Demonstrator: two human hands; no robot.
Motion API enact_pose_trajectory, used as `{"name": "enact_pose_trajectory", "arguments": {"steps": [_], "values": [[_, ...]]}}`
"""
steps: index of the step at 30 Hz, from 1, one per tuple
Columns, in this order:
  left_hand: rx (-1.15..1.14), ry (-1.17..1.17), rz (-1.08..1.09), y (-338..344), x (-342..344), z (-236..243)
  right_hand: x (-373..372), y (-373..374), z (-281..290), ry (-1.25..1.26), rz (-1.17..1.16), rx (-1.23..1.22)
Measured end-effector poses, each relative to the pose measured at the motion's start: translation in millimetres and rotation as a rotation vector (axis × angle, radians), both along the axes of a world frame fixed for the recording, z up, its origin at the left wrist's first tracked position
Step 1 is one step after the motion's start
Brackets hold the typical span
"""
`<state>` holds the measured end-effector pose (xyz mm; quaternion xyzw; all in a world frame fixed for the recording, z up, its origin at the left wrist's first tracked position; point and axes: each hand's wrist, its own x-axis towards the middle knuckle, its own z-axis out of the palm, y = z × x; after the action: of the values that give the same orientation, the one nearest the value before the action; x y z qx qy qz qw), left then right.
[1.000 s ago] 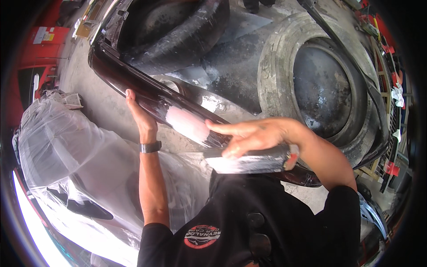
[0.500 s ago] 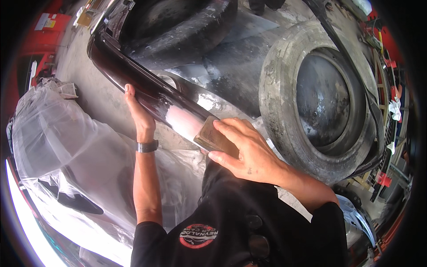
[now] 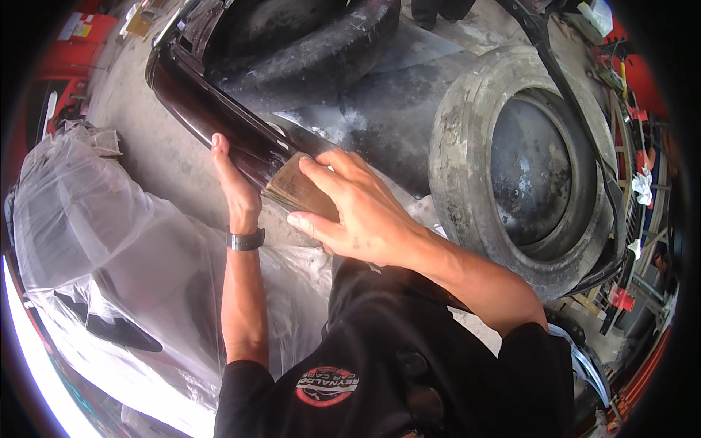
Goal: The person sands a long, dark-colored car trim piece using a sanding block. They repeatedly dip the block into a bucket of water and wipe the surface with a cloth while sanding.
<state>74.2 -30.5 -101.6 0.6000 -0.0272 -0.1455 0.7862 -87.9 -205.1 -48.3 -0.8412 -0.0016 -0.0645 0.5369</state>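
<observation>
Where the view begins at the left, a clear plastic sheet [image 3: 139,219] lies draped in loose folds; what it covers cannot be fully made out. To the right of the sheet is the panel [image 3: 191,102], dark and glossy. Its long axis runs obliquely, from the upper left down toward the lower right, and passes beneath the block and the right hand.

The left hand [image 3: 239,193], with a dark watch [image 3: 246,239] at the wrist, is set against the near edge of the panel. Its thumb points away from the body; its fingers are hidden by the panel, so how far they are curled cannot be told.

Beyond the panel lies a dark tyre [image 3: 314,84]. Right of the left hand, and just apart from it, the brown block [image 3: 307,188] rests on the panel. The block's long axis follows the panel's slope approximately.

The right hand [image 3: 361,212] is the nearer one, being in contact with the block. It grips the block between the thumb, on the near side, and the fingers, across the top and far side. Seen from this hand, the block lies to the upper left, toward the left hand.

Farther right, beyond the right forearm, is a grey tyre [image 3: 465,157] with a dark disc [image 3: 531,175] within its ring.
</observation>
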Motion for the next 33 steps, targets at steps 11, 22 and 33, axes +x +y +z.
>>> {"name": "enact_pose_trajectory", "arguments": {"steps": [11, 22, 33], "values": [[0.003, -0.053, 0.026, 5, 4, -13, -13, -12, -1, 0.011, 0.043, 0.031], [0.050, -0.047, 0.125, 5, 6, -16, -27, -18, 0, 0.016, 0.072, 0.017], [0.040, -0.108, 0.101, 13, 11, -24, -43, -25, 0, 0.024, 0.093, -0.016]]}}
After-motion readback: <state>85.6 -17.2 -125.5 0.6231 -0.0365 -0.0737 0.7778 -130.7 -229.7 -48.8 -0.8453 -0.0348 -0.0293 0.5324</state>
